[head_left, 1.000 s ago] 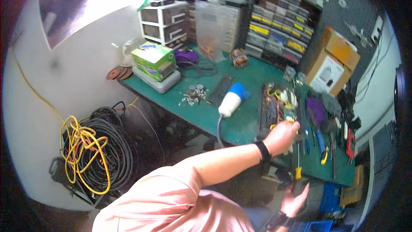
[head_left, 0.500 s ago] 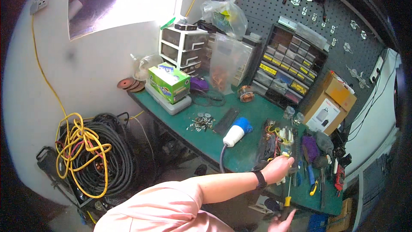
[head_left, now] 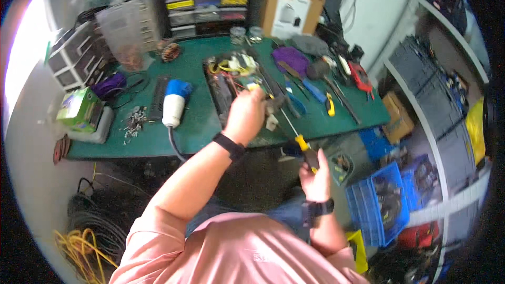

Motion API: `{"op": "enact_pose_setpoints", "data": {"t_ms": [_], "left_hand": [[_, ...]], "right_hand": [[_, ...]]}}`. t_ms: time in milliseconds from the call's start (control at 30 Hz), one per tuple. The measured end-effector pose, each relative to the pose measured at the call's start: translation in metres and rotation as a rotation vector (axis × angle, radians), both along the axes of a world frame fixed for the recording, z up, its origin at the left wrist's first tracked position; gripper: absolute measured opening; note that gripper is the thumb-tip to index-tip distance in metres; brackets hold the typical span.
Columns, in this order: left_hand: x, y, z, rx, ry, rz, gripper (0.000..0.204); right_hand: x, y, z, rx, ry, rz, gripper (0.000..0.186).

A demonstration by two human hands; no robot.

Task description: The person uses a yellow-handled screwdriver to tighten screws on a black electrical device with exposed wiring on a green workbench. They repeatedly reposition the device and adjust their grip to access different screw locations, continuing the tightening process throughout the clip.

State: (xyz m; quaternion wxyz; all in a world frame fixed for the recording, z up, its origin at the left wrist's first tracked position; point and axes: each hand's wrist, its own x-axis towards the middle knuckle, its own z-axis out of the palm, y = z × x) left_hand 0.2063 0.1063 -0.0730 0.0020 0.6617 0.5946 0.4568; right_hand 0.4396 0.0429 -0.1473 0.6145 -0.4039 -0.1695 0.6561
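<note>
My right hand (head_left: pixel 316 179) is closed round the yellow-and-black handle of a screwdriver (head_left: pixel 301 142), whose metal shaft points up and away toward the table's front edge. The tip ends by a small dark part near my left hand (head_left: pixel 247 113). That hand is closed, its fingertips at a small yellow piece over the near side of an opened dark housing (head_left: pixel 216 94). Coloured wires (head_left: pixel 227 67) and white parts fill the housing. My fingers hide what they grip. To the left lies a blue-and-white industrial plug (head_left: pixel 173 109) with a dark cable running off the edge.
Right on the green table (head_left: pixel 202 131) lie a purple cloth (head_left: pixel 291 61), pliers (head_left: pixel 330 105) and red-handled tools (head_left: pixel 361 78). Loose screws (head_left: pixel 135 121) lie at left. A drawer cabinet (head_left: pixel 206 2) and cardboard box (head_left: pixel 294 0) stand behind; blue crates (head_left: pixel 376 205) sit lower right.
The view has swung right and down, bringing both forearms and the shelves into sight. My right hand still holds the screwdriver, and my left hand stays at the housing.
</note>
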Motion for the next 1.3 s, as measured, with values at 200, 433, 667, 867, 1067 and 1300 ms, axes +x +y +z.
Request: {"op": "enact_pose_setpoints", "data": {"t_ms": [200, 433, 667, 867, 1067, 1300], "left_hand": [[0.000, 0.005, 0.001, 0.054, 0.003, -0.010, 0.011], [0.002, 0.005, 0.004, 0.033, -0.008, 0.006, 0.012], [0.001, 0.006, 0.028, -0.028, 0.013, -0.005, 0.011], [-0.008, 0.023, 0.067, -0.091, 0.120, -0.044, 0.012], [-0.016, 0.086, 0.081, -0.246, 0.344, -0.087, 0.015], [-0.011, 0.118, 0.070, -0.369, 0.679, -0.256, 0.021]], "right_hand": [[0.012, -0.006, 0.028, 0.002, -0.071, 0.220, 0.026], [-0.007, -0.004, 0.015, 0.741, -1.174, -0.284, 0.038], [0.009, -0.010, 0.010, 0.117, -0.385, 0.174, 0.030], [-0.005, -0.003, -0.004, 0.750, -1.244, -0.279, 0.039], [0.001, 0.003, 0.012, 0.238, -0.387, -0.046, 0.025], [0.000, 0.004, -0.016, 0.690, -1.131, -0.307, 0.032]]}}
